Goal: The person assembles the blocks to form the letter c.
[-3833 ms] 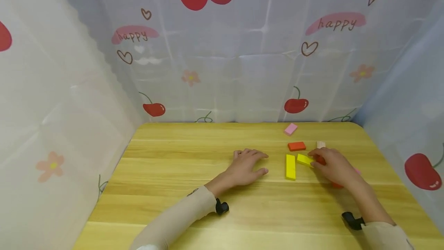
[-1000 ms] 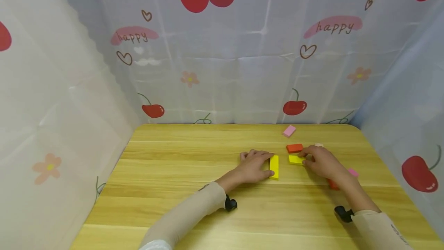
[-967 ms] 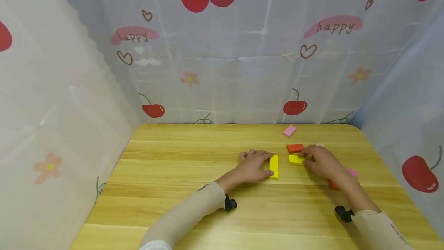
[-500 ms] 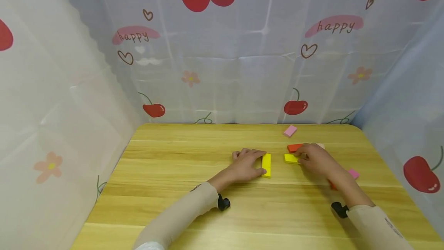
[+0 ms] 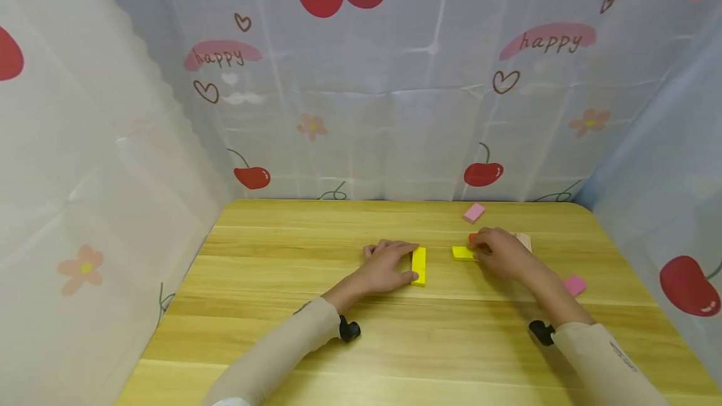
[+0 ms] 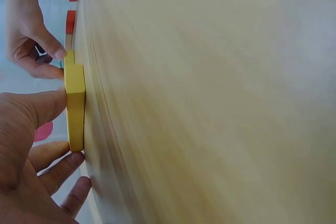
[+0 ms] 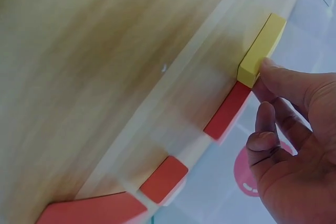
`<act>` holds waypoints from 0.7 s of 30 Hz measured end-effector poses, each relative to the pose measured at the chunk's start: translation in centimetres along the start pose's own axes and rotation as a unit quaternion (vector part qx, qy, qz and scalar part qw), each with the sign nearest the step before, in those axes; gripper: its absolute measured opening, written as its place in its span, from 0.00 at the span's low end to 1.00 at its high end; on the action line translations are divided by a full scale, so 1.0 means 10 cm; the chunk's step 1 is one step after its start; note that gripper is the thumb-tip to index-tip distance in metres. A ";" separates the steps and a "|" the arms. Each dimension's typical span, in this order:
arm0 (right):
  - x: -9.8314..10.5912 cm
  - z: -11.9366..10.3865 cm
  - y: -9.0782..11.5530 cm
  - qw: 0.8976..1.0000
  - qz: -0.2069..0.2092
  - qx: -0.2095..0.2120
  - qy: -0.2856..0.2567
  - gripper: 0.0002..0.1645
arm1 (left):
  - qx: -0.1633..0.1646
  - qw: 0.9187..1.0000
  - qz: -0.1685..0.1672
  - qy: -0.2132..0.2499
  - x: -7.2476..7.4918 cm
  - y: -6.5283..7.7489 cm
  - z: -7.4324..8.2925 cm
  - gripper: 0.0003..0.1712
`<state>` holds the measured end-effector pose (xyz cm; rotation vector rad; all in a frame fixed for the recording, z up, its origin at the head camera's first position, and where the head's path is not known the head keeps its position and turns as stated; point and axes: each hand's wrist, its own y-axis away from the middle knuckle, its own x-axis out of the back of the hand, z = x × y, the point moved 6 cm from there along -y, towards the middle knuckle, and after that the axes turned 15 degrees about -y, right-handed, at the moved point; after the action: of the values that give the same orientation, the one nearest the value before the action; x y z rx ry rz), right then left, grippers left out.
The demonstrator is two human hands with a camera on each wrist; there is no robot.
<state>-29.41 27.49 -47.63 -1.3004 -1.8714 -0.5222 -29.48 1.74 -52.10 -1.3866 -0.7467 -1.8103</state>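
My left hand [image 5: 386, 269] holds a yellow block [image 5: 419, 268] lengthwise, thumb at its near end and fingertips at its far end. In the left wrist view this block [image 6: 76, 116] lies on the wooden table, gripped between thumb and fingers. To its right, my right hand [image 5: 502, 257] pinches a second yellow block [image 5: 462, 254] by its right end, thumb and forefinger on it. A red block [image 5: 472, 237] shows just behind that hand, mostly hidden by it. In the right wrist view the second yellow block [image 7: 263, 48] overlaps the end of a red block [image 7: 227, 113].
A pink block [image 5: 474, 213] lies near the table's far edge, and another pink block [image 5: 575, 285] beside the right forearm. A plain wood block [image 5: 524, 242] is behind the right hand. More red blocks [image 7: 164, 178] show in the right wrist view. A printed curtain [image 5: 389, 136] surrounds the table.
The left hand has closed on the upright-lying yellow block and drawn it left. The right hand has slid the other yellow block left too, partly covering the red block behind.
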 end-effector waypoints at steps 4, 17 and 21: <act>-0.01 -0.05 -0.04 1.000 -0.006 0.002 0.000 0.10 | 0.004 1.000 0.001 0.001 0.04 0.04 -0.05 0.39; -0.07 -0.08 -0.26 0.999 -0.024 -0.014 -0.017 0.12 | 0.021 0.999 0.015 0.025 0.08 0.22 -0.28 0.39; -0.05 -0.11 -0.30 0.999 -0.024 -0.011 -0.022 0.12 | 0.023 0.999 0.021 0.033 0.11 0.30 -0.36 0.39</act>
<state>-31.71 25.24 -47.03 -1.2919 -1.9421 -0.5449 -29.15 -3.04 -51.92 -1.2964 -0.7153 -1.7855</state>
